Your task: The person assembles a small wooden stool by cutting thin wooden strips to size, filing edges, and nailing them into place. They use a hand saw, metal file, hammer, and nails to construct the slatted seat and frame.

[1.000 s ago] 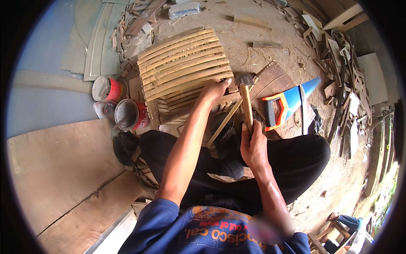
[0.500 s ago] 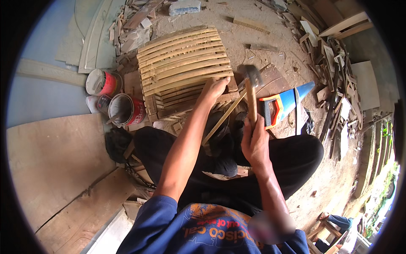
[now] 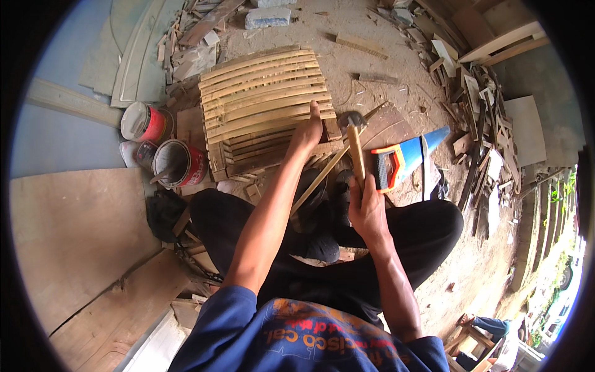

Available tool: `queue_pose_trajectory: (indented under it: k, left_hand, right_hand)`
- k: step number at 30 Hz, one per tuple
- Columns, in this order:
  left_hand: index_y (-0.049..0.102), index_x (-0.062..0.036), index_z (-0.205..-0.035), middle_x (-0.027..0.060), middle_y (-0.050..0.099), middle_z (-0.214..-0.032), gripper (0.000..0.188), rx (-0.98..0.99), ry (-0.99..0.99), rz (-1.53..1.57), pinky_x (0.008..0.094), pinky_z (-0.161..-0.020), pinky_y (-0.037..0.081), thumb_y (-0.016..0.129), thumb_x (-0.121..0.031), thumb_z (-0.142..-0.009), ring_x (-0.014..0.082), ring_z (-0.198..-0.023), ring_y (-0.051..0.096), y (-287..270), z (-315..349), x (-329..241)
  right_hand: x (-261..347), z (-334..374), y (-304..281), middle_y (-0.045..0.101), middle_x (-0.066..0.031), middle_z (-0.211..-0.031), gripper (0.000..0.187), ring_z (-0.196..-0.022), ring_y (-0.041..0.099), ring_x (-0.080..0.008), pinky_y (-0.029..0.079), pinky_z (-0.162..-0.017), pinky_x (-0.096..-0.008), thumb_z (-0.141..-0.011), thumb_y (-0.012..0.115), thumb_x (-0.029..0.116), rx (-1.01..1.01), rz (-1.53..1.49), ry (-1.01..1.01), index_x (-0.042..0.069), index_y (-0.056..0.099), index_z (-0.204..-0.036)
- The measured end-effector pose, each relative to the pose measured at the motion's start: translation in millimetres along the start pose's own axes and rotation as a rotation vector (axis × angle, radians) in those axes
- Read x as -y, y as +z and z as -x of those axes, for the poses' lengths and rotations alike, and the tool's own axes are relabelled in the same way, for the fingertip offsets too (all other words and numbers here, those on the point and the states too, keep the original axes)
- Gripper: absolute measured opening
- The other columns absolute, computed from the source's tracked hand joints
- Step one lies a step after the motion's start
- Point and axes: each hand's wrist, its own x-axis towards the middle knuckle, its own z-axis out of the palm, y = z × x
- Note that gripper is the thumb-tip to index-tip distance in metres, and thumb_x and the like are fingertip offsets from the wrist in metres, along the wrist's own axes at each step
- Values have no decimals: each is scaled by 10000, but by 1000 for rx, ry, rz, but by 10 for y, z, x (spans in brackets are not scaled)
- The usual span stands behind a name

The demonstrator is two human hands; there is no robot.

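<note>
A slatted wooden crate stands on the ground before my legs, thin light slats across its top. My left hand is at its near right part, thumb stretched along the slats and the other fingers curled round a wooden slat, partly hidden. In my right hand is a hammer, gripped by its wooden handle. The hammer's dark head is up by the crate's right corner, apart from my left hand. Just right of the hammer lies a handsaw with a blue blade and an orange and black handle.
Two red paint buckets stand left of the crate. A long thin wood strip leans between my legs. Scrap wood is heaped along the right side. A plywood sheet is at the left, and another person sits at lower right.
The hammer has tipped lower, its head now nearer the crate's corner. My left hand has shifted slightly left, with its thumb now extended up over the slats.
</note>
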Motion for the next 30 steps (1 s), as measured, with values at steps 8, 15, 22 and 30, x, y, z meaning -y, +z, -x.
queue_pose_trajectory:
  k: [8,15,22,30]
  left_hand:
    - [706,98,-1028,367,660,-1091,1116,-90,47,-72,532,-1009,435,34,-788,-941,467,-1132,618,-21,121,-108]
    - [705,91,-1055,348,663,-1115,1127,-180,71,-96,521,-1001,448,7,-786,-935,470,-1139,613,-12,470,-253]
    - [711,93,-1041,332,681,-1074,1110,-241,41,-113,509,-998,460,-3,-753,-953,460,-1105,633,-3,499,-288]
    - [729,73,-906,339,685,-954,995,-208,57,-180,533,-892,501,168,-746,-977,472,-973,666,0,422,-246]
  right_hand:
    - [-97,69,71,599,-305,-705,174,-689,606,-534,423,-508,-570,-1014,555,101,9,-3,6,13,411,-972]
    - [-96,88,131,611,-297,-728,143,-723,613,-530,441,-518,-530,-1006,556,73,-70,-92,-22,1,437,-1037]
    - [46,8,89,601,-309,-703,173,-707,601,-541,433,-516,-559,-1016,558,113,-119,-148,-72,9,419,-1027]
    - [-20,-1,-26,608,-296,-742,151,-749,613,-532,446,-549,-512,-1019,554,101,-123,-110,18,2,439,-1019]
